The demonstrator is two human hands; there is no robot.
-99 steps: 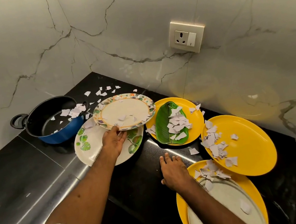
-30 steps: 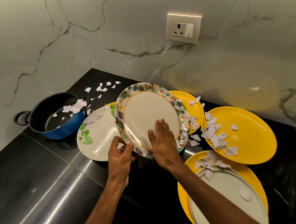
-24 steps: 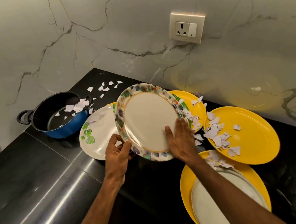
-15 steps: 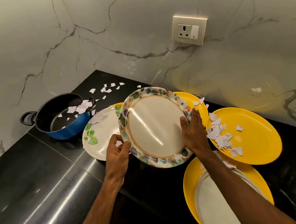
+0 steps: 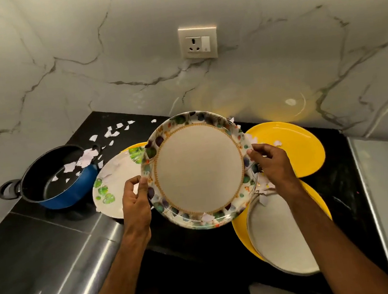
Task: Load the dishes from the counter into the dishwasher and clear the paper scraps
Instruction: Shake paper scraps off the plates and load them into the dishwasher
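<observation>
Black counter point(image 5: 41, 257), scraps point(image 5: 112, 132) scattered.
Left hand point(image 5: 135, 201) and right hand point(image 5: 272, 164) each grip the tilted plate's point(image 5: 198, 168) rim.

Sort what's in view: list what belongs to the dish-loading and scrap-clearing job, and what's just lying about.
Job:
- floral-rimmed plate, gripped by left hand and right hand
- leaf-print plate
- blue pot, scraps inside
- far yellow plate
- near yellow plate under a pale plate
- paper scraps

Just there:
- wall socket
- marble wall
- black counter
</observation>
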